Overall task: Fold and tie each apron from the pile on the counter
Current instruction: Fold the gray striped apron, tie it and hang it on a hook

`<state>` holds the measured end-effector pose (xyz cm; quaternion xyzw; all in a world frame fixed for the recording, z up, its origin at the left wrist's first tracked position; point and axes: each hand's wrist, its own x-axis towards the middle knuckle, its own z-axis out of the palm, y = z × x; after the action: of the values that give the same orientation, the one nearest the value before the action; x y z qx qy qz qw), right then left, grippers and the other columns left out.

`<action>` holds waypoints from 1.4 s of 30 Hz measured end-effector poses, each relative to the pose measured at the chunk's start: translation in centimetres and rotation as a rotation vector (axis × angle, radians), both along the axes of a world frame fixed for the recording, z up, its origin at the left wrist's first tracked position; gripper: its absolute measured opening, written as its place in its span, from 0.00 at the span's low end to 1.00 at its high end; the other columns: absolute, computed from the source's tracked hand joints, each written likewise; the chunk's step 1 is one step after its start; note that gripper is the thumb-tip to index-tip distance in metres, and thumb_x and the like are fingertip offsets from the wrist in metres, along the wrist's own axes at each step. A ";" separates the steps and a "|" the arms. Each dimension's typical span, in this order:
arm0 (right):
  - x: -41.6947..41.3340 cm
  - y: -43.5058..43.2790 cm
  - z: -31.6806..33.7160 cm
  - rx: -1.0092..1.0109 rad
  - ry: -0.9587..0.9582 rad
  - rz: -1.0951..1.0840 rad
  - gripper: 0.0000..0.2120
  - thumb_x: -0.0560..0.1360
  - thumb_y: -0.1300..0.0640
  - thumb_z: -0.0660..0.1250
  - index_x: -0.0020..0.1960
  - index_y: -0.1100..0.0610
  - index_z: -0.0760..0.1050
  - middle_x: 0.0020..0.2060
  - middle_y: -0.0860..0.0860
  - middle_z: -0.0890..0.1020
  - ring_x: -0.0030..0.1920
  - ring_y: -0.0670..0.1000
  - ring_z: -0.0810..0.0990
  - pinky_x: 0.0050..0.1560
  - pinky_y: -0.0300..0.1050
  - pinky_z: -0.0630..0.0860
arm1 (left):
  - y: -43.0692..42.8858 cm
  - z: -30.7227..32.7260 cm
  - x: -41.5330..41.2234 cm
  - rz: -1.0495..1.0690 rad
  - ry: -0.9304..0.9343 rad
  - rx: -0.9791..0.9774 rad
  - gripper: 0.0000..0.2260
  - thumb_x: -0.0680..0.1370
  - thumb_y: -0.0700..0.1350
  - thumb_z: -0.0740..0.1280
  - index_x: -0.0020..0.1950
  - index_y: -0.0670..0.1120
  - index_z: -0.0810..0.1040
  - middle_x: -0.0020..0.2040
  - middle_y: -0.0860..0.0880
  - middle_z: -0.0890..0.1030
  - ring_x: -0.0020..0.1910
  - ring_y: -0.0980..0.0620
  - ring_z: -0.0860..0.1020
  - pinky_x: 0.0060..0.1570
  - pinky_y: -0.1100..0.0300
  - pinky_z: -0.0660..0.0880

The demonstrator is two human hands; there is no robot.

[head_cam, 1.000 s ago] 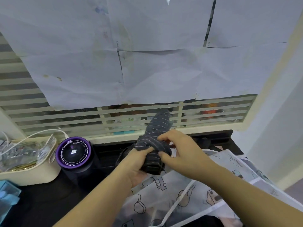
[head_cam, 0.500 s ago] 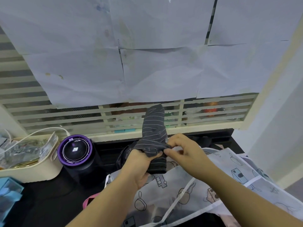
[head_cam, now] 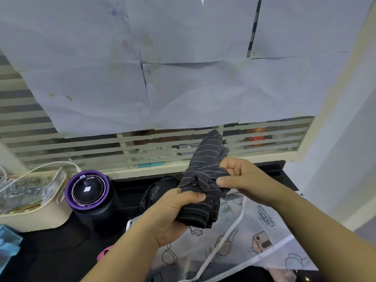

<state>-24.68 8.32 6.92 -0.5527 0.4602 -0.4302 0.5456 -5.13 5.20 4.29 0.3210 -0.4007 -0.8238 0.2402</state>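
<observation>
Folded striped apron [head_cam: 203, 176] held above the counter [head_cam: 50, 251].
Left hand [head_cam: 173, 216] grips the bundle; right hand [head_cam: 242, 180] pinches its wrapped band.

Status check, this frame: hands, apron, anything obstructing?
Left hand grips folded striped apron, held upright. Right hand pinches fabric at its middle. White printed apron lies below; nothing blocking.

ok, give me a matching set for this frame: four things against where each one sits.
1 striped apron
2 printed apron
3 purple-rimmed can
4 cream basket

A far left on the counter, packets inside
B held by left hand and right hand
C spread over the counter's right side
D standing just right of the basket

Pairs: 1-B, 2-C, 3-D, 4-A
</observation>
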 end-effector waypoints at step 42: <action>1.2 0.6 4.8 -0.391 0.371 -0.233 0.12 0.77 0.53 0.66 0.34 0.50 0.77 0.37 0.47 0.81 0.40 0.46 0.79 0.46 0.39 0.76 | -2.2 0.7 -1.2 0.085 -0.747 -0.916 0.31 0.76 0.36 0.64 0.72 0.61 0.59 0.61 0.47 0.73 0.51 0.49 0.77 0.45 0.59 0.76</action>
<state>-23.50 8.91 11.69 -0.6601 0.5206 -0.4621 0.2824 -6.32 2.97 4.95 0.4687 -0.7596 -0.3879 0.2298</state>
